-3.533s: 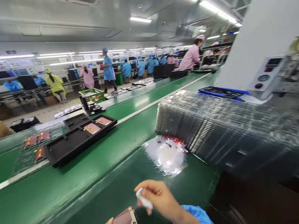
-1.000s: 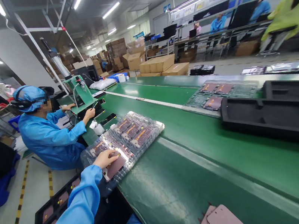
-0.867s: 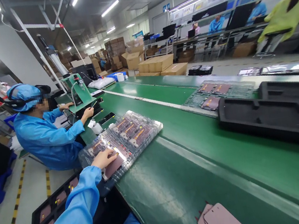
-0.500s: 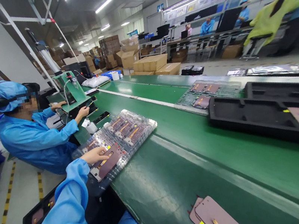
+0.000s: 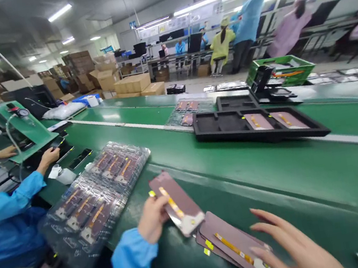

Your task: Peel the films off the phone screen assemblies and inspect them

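A pinkish-brown phone screen panel (image 5: 184, 196) with an orange ribbon cable is pinched at its edge in my left hand (image 5: 152, 217), tilted over the green table. Its lower end is at the top of a small stack of similar screen panels (image 5: 213, 224); I cannot tell whether they touch. Yellow tabs stick out from the stack's left side. My right hand (image 5: 293, 240) hangs open above the stack's right side, fingers apart, holding nothing. To the left lies a clear plastic tray (image 5: 64, 249) with several screen panels in its pockets.
Across the table stands a black compartment tray (image 5: 211, 137) with two panels inside. Behind its left end lies another clear tray (image 5: 173, 117). A green crate (image 5: 305, 71) is farther back. At far left, a co-worker's hand (image 5: 48, 158) holds a dark piece beside a green press (image 5: 24, 126).
My left hand has moved from the clear tray to the stack, now carrying a screen panel. My right hand has come into view. The view has swung right.
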### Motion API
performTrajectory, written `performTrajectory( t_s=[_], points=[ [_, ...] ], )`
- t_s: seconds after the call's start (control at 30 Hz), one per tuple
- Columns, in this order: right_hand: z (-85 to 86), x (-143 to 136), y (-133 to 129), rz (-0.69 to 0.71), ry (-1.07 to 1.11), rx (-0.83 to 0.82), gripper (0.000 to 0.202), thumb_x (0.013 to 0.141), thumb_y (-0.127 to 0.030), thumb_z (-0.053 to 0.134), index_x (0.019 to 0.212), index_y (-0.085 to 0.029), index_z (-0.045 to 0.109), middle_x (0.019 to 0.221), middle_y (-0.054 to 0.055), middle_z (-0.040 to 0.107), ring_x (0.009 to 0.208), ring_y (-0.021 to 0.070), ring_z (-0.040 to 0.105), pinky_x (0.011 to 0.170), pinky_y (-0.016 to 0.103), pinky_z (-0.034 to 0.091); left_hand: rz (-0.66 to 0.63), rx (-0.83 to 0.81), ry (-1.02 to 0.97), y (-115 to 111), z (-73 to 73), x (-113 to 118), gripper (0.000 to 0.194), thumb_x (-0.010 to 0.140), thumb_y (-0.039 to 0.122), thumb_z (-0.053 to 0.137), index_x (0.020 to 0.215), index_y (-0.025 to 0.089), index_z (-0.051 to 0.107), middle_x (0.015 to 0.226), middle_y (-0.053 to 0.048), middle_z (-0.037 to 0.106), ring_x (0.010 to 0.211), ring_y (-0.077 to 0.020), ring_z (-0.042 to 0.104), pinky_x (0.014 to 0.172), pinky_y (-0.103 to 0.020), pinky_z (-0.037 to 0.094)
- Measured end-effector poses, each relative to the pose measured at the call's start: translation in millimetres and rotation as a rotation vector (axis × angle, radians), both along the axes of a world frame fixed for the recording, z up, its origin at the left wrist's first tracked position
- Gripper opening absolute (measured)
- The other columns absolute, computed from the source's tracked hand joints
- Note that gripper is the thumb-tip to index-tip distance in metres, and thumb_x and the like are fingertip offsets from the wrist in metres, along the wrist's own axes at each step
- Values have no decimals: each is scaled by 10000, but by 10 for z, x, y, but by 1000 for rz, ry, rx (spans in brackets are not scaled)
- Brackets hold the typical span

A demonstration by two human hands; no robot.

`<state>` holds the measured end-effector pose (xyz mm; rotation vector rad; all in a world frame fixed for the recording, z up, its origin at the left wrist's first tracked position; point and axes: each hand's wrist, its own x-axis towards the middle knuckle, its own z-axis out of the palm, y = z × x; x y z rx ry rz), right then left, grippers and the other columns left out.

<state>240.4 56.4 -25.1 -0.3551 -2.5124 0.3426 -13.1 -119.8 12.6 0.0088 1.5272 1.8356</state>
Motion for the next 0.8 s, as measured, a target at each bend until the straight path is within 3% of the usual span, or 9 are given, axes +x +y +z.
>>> performTrajectory(
  t_s=[0.13,0.27,0.43,0.6,0.73,0.8],
  points=[
    [49,-468,-268,-12,-67,100,363,879,-561,578,780,-225,484,1316,268,536,1069,392,632,733,462,580,-134,77,-136,449,-165,645,403,639,299,745,989,114,670,868,-122,757,771,-253,717,679,-324,546],
    [11,-577,-335,-68,-176,15,204,843,-307,629,837,-211,450,1244,253,541,891,316,665,684,418,584,-192,200,-186,535,-154,915,384,667,284,769,997,115,670,900,-112,759,812,-253,716,744,-328,534],
    [52,-578,-336,-123,-157,14,289,753,-164,691,908,-197,450,1253,236,499,1082,381,573,833,483,549,-168,220,-151,507,-205,868,389,693,314,812,1003,127,667,928,-110,752,868,-259,708,793,-336,518],
    [126,-648,-256,-17,-182,-138,299,755,-114,686,912,-208,449,1222,175,522,1103,330,541,879,442,521,-173,191,-157,477,-295,831,441,672,316,845,1039,150,665,993,-110,736,933,-269,695,828,-350,512],
    [75,-629,11,1,-181,-205,306,746,-107,640,981,-215,476,1180,126,540,1070,286,543,884,410,505,-394,122,-12,351,-160,572,486,704,393,823,1112,188,657,1132,-120,693,1021,-276,667,830,-347,503],
    [-10,-579,212,-39,-198,-196,319,739,-102,612,1010,-214,485,1143,116,556,1028,282,552,878,424,496,-351,1,225,166,-30,259,435,708,437,805,1049,202,673,1173,-107,670,1074,-279,637,841,-338,493]
  ],
)
